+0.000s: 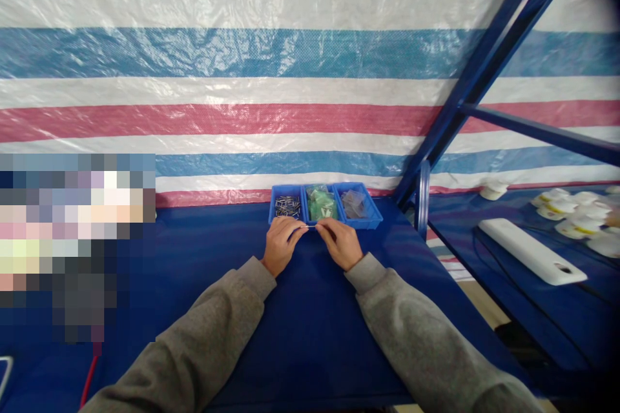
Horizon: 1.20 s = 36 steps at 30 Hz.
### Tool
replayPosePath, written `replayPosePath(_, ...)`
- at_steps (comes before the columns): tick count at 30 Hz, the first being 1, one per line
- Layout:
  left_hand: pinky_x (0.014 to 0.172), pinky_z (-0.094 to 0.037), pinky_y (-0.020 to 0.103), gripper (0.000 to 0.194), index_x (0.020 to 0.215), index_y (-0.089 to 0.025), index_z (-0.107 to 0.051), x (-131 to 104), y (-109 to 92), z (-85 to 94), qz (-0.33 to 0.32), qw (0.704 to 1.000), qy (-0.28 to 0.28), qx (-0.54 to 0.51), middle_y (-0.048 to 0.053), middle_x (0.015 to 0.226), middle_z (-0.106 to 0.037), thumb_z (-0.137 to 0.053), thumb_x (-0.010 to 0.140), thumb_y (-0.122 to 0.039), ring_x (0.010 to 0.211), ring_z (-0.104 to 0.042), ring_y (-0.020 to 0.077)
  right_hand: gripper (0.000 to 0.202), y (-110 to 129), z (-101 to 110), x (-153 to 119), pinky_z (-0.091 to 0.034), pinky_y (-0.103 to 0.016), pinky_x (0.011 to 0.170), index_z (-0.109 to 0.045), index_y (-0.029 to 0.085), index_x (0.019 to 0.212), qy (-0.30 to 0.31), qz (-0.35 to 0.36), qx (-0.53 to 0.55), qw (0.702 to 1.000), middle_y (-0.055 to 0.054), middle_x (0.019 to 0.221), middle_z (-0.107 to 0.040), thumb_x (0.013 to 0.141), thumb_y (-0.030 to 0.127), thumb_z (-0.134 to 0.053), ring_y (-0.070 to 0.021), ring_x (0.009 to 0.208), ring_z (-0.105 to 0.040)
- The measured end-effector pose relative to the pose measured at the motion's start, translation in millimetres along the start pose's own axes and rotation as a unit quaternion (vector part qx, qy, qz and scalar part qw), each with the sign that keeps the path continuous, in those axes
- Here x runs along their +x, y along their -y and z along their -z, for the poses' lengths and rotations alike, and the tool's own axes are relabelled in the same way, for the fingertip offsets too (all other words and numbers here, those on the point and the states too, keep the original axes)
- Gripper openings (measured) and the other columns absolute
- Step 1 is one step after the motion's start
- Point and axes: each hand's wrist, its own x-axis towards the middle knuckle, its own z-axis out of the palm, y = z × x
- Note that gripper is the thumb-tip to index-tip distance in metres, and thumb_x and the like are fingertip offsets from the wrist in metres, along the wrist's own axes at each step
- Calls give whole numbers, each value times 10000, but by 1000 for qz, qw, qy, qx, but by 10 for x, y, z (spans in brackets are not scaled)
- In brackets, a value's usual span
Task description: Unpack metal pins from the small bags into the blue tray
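Observation:
My left hand (281,242) and my right hand (340,242) meet just in front of the blue bins, fingertips pinched. Between them lies a thin, light-coloured rod-like piece (310,226), gripped at its two ends and too small to identify further. Behind my left hand, the left blue bin (274,200) holds several slim metal pieces (287,206) that look like screws or pins. Green plastic packets (320,202) fill the middle bin, behind the gap between my hands. Clear plastic bags (354,204) lie in the right bin (374,211).
The bins stand on a blue table (310,335) against a striped plastic sheet (242,51). A blue metal frame (450,103) rises at the right. Past it, another blue surface bears a long white casing (533,251), several white round parts (581,213) and black cables. The left side is pixelated.

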Motion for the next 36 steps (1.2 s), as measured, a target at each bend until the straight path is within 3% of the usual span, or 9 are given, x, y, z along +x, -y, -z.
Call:
replayPosePath(12, 802, -485, 324, 99, 883, -174, -636, 3, -20, -20, 37, 997, 2, -71, 61, 877, -641, -566, 866, -241, 868, -590, 170, 256, 51, 48, 13, -414, -246, 623, -584, 188, 785, -6, -9, -13, 1000, -30, 704, -633, 931, 326, -426, -148, 646, -592)
replayPosePath(24, 850, -494, 316, 109, 925, -170, -637, -9, -39, -13, 51, 996, -15, -73, 66, 943, -640, -556, 869, -217, 915, -608, 162, 292, 31, 24, 4, -413, -242, 626, -587, 195, 787, 23, -15, -6, 1000, -25, 683, -625, 943, 348, -394, -150, 648, -597)
replayPosePath(30, 867, -503, 344, 105, 954, -156, -577, -21, -68, -16, 35, 995, 15, -97, 95, 1014, -668, -494, 892, -174, 968, -627, 170, 344, -6, 4, 11, -428, -246, 637, -618, 190, 781, -1, -26, -24, 999, -42, 692, -639, 948, 369, -376, -157, 657, -608)
replayPosePath(36, 831, -494, 352, 109, 946, -158, -578, -34, -47, -42, -42, 997, 57, -24, 85, 917, -672, -483, 894, -167, 908, -621, 174, 336, 3, 26, 15, -418, -239, 639, -616, 184, 784, -26, -37, -29, 999, -42, 690, -637, 948, 363, -383, -151, 648, -602)
